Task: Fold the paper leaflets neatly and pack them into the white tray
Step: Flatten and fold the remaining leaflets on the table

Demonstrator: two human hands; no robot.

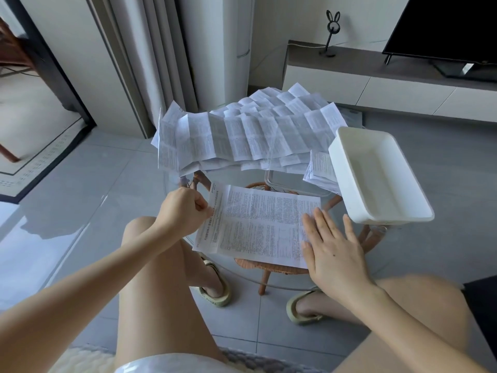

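One printed paper leaflet [258, 224] lies unfolded on the round glass table [172, 181] in front of me. My left hand [185, 208] pinches its left edge with curled fingers. My right hand [333, 249] presses flat on its right end with straight fingers. A heap of several creased, unfolded leaflets [250, 133] covers the far side of the table. The white tray [349, 168] stands at the right, holding nothing that I can see. A small stack of folded leaflets [320, 170] leans beside the tray's left wall.
A clear plastic tray [293, 184] sits between the heap and the leaflet. Under the glass is a rattan table frame [269, 267]. My knees and sandalled feet are below the table's near edge. A TV cabinet [376, 84] stands behind, curtains at the far left.
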